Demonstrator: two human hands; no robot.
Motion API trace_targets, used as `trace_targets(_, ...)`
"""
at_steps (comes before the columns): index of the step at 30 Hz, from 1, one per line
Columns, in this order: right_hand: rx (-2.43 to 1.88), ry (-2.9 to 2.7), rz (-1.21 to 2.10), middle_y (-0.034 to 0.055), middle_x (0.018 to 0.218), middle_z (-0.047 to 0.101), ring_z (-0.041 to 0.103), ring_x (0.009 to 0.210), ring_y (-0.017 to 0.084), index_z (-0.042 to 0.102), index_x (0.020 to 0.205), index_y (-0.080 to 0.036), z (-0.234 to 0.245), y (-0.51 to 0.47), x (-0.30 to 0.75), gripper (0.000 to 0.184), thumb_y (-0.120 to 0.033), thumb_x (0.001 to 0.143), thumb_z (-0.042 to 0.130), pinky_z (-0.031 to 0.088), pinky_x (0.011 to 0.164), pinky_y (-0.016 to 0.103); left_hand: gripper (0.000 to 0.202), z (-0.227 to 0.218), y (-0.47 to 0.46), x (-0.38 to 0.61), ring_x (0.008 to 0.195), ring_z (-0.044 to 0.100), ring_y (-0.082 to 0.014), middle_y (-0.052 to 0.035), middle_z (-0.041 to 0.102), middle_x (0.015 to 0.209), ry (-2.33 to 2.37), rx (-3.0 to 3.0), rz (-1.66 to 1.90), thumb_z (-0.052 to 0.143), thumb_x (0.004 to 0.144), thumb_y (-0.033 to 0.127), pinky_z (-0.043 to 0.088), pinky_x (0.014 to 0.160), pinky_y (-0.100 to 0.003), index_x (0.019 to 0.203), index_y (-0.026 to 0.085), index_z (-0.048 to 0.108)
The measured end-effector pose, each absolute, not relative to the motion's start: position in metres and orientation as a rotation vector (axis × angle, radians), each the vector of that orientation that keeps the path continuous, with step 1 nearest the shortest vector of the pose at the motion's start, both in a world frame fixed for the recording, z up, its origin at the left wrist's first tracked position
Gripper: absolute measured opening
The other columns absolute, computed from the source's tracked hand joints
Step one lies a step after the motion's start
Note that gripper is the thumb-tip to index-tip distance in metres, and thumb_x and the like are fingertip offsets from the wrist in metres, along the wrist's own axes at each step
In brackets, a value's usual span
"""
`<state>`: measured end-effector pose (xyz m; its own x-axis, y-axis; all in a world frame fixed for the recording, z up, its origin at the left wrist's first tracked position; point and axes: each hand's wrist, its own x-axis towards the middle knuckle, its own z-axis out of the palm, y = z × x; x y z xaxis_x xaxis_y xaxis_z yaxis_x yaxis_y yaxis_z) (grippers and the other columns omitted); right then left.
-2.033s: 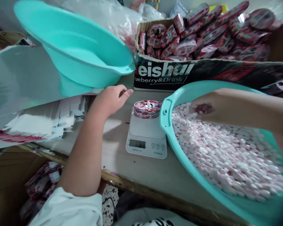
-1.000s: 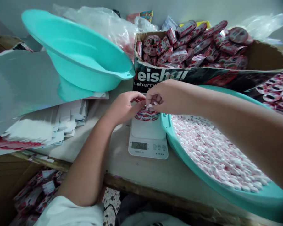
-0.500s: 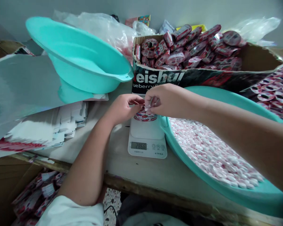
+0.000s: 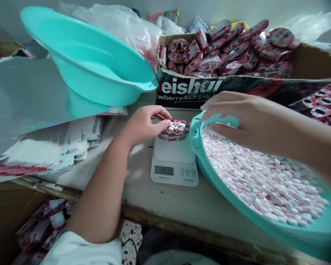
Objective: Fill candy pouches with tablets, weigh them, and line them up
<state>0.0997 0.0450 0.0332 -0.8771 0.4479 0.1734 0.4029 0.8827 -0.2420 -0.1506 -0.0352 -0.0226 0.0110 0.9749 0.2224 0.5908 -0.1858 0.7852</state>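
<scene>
My left hand [image 4: 151, 123] pinches the left rim of a small red-patterned oval packet [image 4: 173, 135], thumb at the near side and fingers behind. White candies [image 4: 177, 126] fill the packet's open top. It stands on a white digital scale [image 4: 174, 154] whose display is lit. Over the far left part of a turquoise basin [image 4: 196, 136], my right hand [image 4: 226, 110] hovers with thumb and fingers apart, nothing visible in it. Loose pinkish-white candies [image 4: 259, 180] cover the basin's bottom; its fingertips are partly hidden behind the hand.
A cardboard box [image 4: 187, 90] of similar packets [image 4: 209, 62] stands behind the scale. Another turquoise basin [image 4: 99, 62] leans at the back left, above stacked white card pieces [image 4: 57, 143]. More packets [image 4: 327, 106] lie at far right. The table edge [image 4: 160, 219] runs in front.
My right hand has let go of candy above the packet and moved right over the basin. The packet's candies now show, and the scale's reading has changed. My left hand stays at the packet.
</scene>
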Motion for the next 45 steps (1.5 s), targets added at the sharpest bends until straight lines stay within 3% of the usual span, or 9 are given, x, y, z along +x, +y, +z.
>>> trace_targets(5, -0.699, -2.835, 0.324, 0.0105, 0.112, 0.067, 0.063, 0.098, 0.020, 0.068, 0.102, -0.024, 0.021, 0.050, 0.109, 0.021, -0.027, 0.095, 0.048, 0.050, 0.090, 0.038, 0.009, -0.013, -0.041, -0.157, 0.088, 0.066, -0.0188, -0.0034, 0.072, 0.091, 1.611, 2.016, 0.981, 0.066, 0.082, 0.026, 0.051, 0.083, -0.032, 0.078, 0.020, 0.072)
trace_targets(10, -0.714, -2.900, 0.187, 0.0099, 0.140, 0.057, 0.060, 0.118, 0.024, 0.064, 0.128, -0.021, 0.009, 0.051, 0.106, 0.037, -0.022, 0.096, 0.046, 0.048, 0.101, 0.041, 0.011, -0.019, -0.036, -0.149, 0.085, 0.065, -0.0174, -0.0033, 0.070, 0.090, 1.604, 2.004, 1.041, 0.068, 0.082, 0.027, 0.051, 0.082, -0.031, 0.080, 0.020, 0.076)
trace_targets(13, -0.738, -2.914, 0.207, 0.0077, 0.144, 0.054, 0.057, 0.127, 0.024, 0.059, 0.136, -0.022, 0.004, 0.051, 0.110, 0.043, -0.022, 0.095, 0.046, 0.049, 0.105, 0.040, 0.009, -0.024, -0.033, -0.144, 0.084, 0.066, -0.0169, -0.0030, 0.070, 0.090, 1.629, 1.889, 1.070, 0.070, 0.080, 0.026, 0.052, 0.078, -0.030, 0.079, 0.020, 0.077)
trace_targets(16, -0.728, -2.895, 0.236, 0.0049, 0.144, 0.056, 0.058, 0.127, 0.025, 0.062, 0.133, -0.024, 0.003, 0.053, 0.112, 0.041, -0.027, 0.095, 0.046, 0.051, 0.105, 0.043, 0.008, -0.028, -0.031, -0.140, 0.085, 0.066, -0.0170, -0.0030, 0.071, 0.089, 1.655, 1.839, 1.086, 0.070, 0.079, 0.024, 0.052, 0.077, -0.029, 0.077, 0.018, 0.075)
trace_targets(21, -0.764, -2.891, 0.224, 0.0040, 0.143, 0.058, 0.063, 0.120, 0.027, 0.066, 0.127, -0.023, 0.006, 0.051, 0.109, 0.038, -0.029, 0.095, 0.046, 0.054, 0.101, 0.043, 0.020, -0.031, -0.031, -0.132, 0.086, 0.068, -0.0167, -0.0041, 0.073, 0.095, 1.672, 1.757, 1.277, 0.068, 0.083, 0.027, 0.055, 0.077, -0.029, 0.101, 0.017, 0.073)
trace_targets(26, -0.732, -2.885, 0.185, 0.0037, 0.143, 0.058, 0.064, 0.117, 0.025, 0.067, 0.125, -0.024, 0.003, 0.047, 0.108, 0.039, -0.017, 0.092, 0.048, 0.055, 0.099, 0.038, 0.024, -0.031, -0.031, -0.127, 0.103, 0.068, -0.0203, -0.0068, 0.073, 0.108, 1.433, 2.192, 1.240, 0.071, 0.084, 0.028, 0.055, 0.094, -0.035, 0.105, 0.018, 0.073)
trace_targets(31, -0.694, -2.870, 0.169, 0.0053, 0.142, 0.058, 0.063, 0.121, 0.025, 0.066, 0.126, -0.021, 0.001, 0.048, 0.110, 0.044, -0.009, 0.089, 0.046, 0.054, 0.102, 0.037, 0.026, -0.043, -0.026, -0.128, 0.118, 0.065, -0.0211, -0.0086, 0.073, 0.119, 1.215, 2.378, 1.216, 0.062, 0.092, 0.021, 0.052, 0.105, -0.037, 0.116, 0.019, 0.071)
trace_targets(36, -0.676, -2.851, 0.161, 0.0051, 0.142, 0.058, 0.065, 0.116, 0.026, 0.066, 0.127, -0.020, -0.001, 0.050, 0.111, 0.042, -0.015, 0.089, 0.049, 0.055, 0.101, 0.040, 0.040, -0.053, -0.021, -0.131, 0.129, 0.059, -0.0243, -0.0126, 0.068, 0.130, 1.076, 2.575, 1.100, 0.064, 0.090, 0.023, 0.047, 0.113, -0.043, 0.130, 0.016, 0.063)
trace_targets(45, -0.777, -2.839, 0.287, -0.0010, 0.145, 0.054, 0.070, 0.105, 0.028, 0.066, 0.129, -0.025, 0.001, 0.054, 0.117, 0.040, -0.033, 0.093, 0.049, 0.060, 0.089, 0.046, 0.038, -0.067, -0.013, -0.135, 0.122, 0.064, -0.0214, -0.0115, 0.070, 0.127, 1.001, 2.756, 1.194, 0.057, 0.091, 0.014, 0.052, 0.109, -0.041, 0.127, 0.018, 0.063)
